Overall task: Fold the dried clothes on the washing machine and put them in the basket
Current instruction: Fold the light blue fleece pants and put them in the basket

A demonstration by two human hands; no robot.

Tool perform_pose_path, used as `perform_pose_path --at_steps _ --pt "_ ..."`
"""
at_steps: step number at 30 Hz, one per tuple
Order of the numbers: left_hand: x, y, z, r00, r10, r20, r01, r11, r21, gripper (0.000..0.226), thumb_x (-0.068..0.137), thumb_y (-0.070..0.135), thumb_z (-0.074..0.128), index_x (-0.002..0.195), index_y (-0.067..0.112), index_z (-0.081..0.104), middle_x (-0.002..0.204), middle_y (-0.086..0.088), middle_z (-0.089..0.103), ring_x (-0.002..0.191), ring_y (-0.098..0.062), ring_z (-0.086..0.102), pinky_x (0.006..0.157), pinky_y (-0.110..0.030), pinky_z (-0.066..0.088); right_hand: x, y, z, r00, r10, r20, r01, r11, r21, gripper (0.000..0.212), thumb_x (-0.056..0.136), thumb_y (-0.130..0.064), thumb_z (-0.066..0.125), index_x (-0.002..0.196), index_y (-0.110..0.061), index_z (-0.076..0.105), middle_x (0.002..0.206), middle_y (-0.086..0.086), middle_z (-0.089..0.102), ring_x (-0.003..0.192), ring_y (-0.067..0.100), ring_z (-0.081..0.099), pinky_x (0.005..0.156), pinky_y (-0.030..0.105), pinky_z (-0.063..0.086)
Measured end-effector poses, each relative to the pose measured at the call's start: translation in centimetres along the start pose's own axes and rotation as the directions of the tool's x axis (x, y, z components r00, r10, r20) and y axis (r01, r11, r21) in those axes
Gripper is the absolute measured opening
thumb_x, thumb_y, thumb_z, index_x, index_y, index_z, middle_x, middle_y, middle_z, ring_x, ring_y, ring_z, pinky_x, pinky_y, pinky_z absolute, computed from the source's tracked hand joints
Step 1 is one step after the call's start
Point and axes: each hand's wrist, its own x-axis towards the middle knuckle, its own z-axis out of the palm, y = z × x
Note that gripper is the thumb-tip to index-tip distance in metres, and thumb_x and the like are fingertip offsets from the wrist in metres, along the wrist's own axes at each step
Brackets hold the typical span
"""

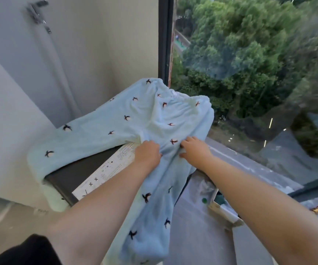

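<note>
Beneath the curled fingers (pixel 154 146) of left hand (pixel 147 153) and right hand (pixel 194 150), both gripping the crotch, the pale-blue trousers (pixel 135 119) drape over the washing machine (pixel 74 173); fabric judged soft, light, floppy, better taken at the waistband (pixel 184 98) beyond the fingers.

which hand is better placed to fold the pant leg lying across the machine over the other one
Left, probably. Both hands grip the pants at the crotch, but the left hand is nearer that leg, which runs leftward over the washing machine; the right hand is farther.
</note>
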Motion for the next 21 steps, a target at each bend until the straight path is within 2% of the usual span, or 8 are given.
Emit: perform_pose_path --at_steps 3,7,9,11,13,16,19,21 --pt "0.1 0.4 -0.3 1.000 -0.028 0.010 0.028 0.999 0.034 0.023 0.096 0.022 0.049 0.111 0.009 0.060 0.117 -0.010 0.056 0.112 -0.028 0.054 0.081 -0.035 0.045 0.7 -0.4 0.3 0.995 -0.097 -0.024 0.094 0.989 -0.118 0.017 0.091 -0.008 0.047 0.105 -0.010 0.057 0.112 0.008 0.055 0.105 0.026 0.048 0.074 0.029 0.032" --pt "0.8 0.7 -0.8 0.993 -0.107 0.046 0.107 0.994 0.005 0.018 0.094 0.015 0.049 0.106 0.007 0.059 0.115 -0.013 0.060 0.107 -0.032 0.057 0.080 -0.035 0.044 0.9 1.1 -0.1 0.964 -0.261 0.053 0.266 0.938 -0.222 0.025 0.089 -0.008 0.049 0.113 -0.010 0.053 0.118 0.007 0.052 0.111 0.025 0.047 0.089 0.032 0.039" --pt "1.0 1.0 -1.2 0.988 -0.146 0.054 0.144 0.989 0.039 0.017 0.094 0.015 0.049 0.106 0.008 0.059 0.115 -0.012 0.061 0.107 -0.031 0.057 0.082 -0.034 0.044 0.8 3.1 -0.2 0.931 -0.316 0.183 0.360 0.880 -0.311 0.028 0.090 -0.011 0.049 0.118 -0.010 0.053 0.121 0.008 0.052 0.112 0.026 0.047 0.093 0.033 0.039" --pt "1.0 1.7 -1.2 0.981 -0.183 0.061 0.176 0.978 0.114 0.017 0.094 0.017 0.050 0.107 0.010 0.060 0.115 -0.010 0.062 0.108 -0.030 0.058 0.085 -0.033 0.042 0.5 5.2 -0.3 0.870 -0.310 0.383 0.457 0.799 -0.391 0.032 0.091 -0.012 0.050 0.123 -0.009 0.053 0.124 0.009 0.054 0.113 0.028 0.050 0.095 0.037 0.043" --pt "1.0 2.6 -1.1 0.974 -0.216 0.066 0.199 0.959 0.199 0.018 0.094 0.018 0.051 0.107 0.012 0.061 0.113 -0.008 0.063 0.108 -0.029 0.059 0.091 -0.032 0.040 0.6 6.6 0.0 0.826 -0.324 0.462 0.507 0.785 -0.356 0.031 0.090 -0.011 0.051 0.120 -0.008 0.056 0.124 0.010 0.055 0.114 0.029 0.051 0.095 0.041 0.047" --pt "1.2 3.9 -0.6 0.959 -0.276 0.060 0.253 0.935 0.249 0.020 0.092 0.014 0.050 0.108 0.014 0.061 0.112 -0.006 0.064 0.108 -0.028 0.059 0.098 -0.035 0.038 1.0 7.8 0.0 0.800 -0.482 0.356 0.575 0.785 -0.231 0.031 0.086 -0.005 0.048 0.117 -0.008 0.054 0.120 0.011 0.054 0.112 0.028 0.049 0.093 0.038 0.046" --pt "1.1 5.2 -0.1 0.937 -0.347 0.037 0.338 0.929 0.151 0.025 0.089 0.007 0.045 0.111 0.016 0.055 0.116 -0.005 0.060 0.111 -0.027 0.056 0.106 -0.038 0.028 1.5 9.0 -0.1 0.716 -0.667 0.203 0.697 0.670 -0.256 0.033 0.081 -0.004 0.047 0.113 -0.009 0.053 0.114 0.008 0.052 0.108 0.027 0.046 0.092 0.035 0.043" --pt "0.8 6.0 0.8 0.916 -0.402 0.013 0.400 0.915 0.052 0.028 0.091 0.010 0.043 0.117 0.016 0.050 0.125 -0.006 0.054 0.119 -0.025 0.049 0.110 -0.041 0.024 1.7 9.9 0.1 0.641 -0.740 0.203 0.758 0.570 -0.316 0.033 0.082 -0.005 0.047 0.114 -0.009 0.053 0.113 0.008 0.052 0.107 0.027 0.045 0.092 0.033 0.041"
